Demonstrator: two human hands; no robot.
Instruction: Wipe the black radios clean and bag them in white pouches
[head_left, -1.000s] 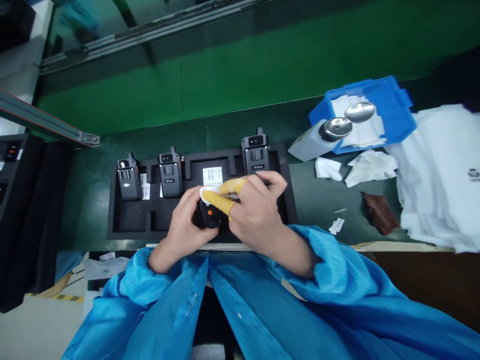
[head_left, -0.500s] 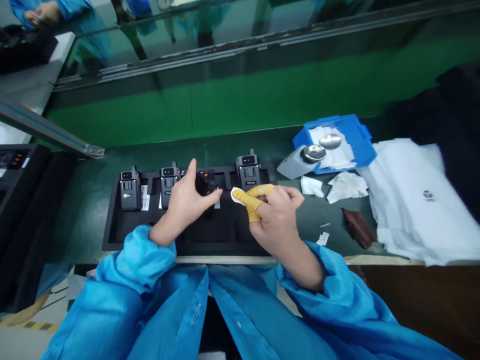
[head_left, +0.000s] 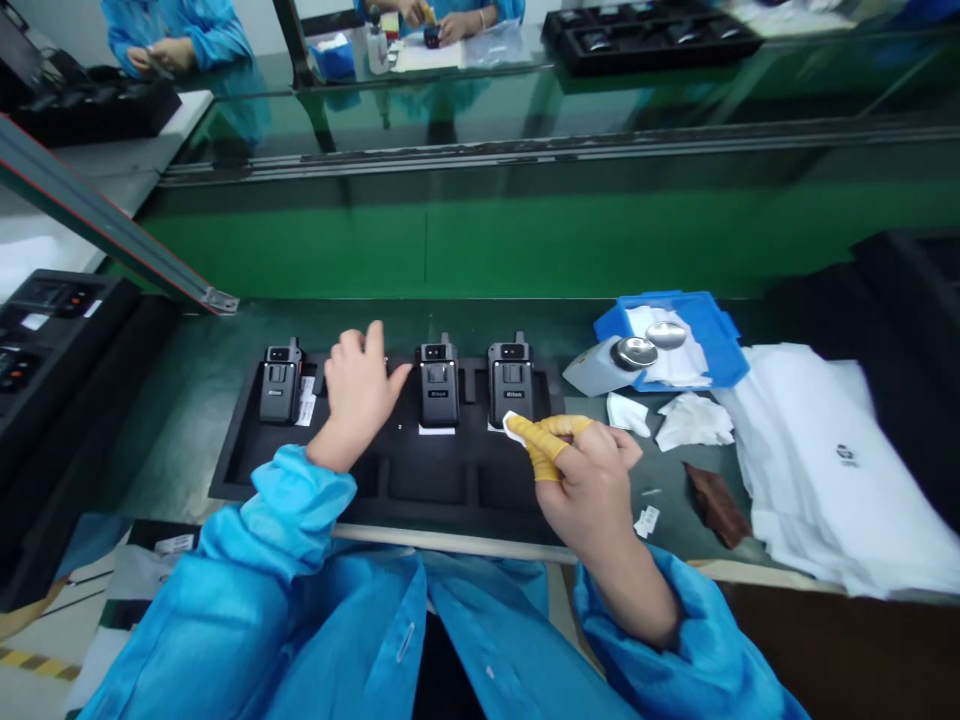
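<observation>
My left hand (head_left: 360, 395) is over the black foam tray (head_left: 240, 470), thumb and fingers apart, hiding part of the back row. Yellow finger covers wrap the fingers of my right hand (head_left: 581, 470), which pinches a small white cloth (head_left: 513, 428) just in front of the right-hand black device (head_left: 511, 380). Another black device (head_left: 439, 385) lies in the tray between my hands. A further black device (head_left: 281, 385) is at the tray's left end.
To the right are a blue box (head_left: 724, 345) of white wipes, a bottle (head_left: 600, 368) with a metal top, crumpled wipes (head_left: 694, 422), a brown wrapper (head_left: 716, 503) and white bags (head_left: 832, 470). A metal post (head_left: 112, 215) slants at left. People's hands (head_left: 450, 25) show beyond the partition.
The view has shifted, showing more beyond the partition. My left hand has moved left from the dark device between my hands, which now lies back-side up in the tray. My right hand still pinches the cloth.
</observation>
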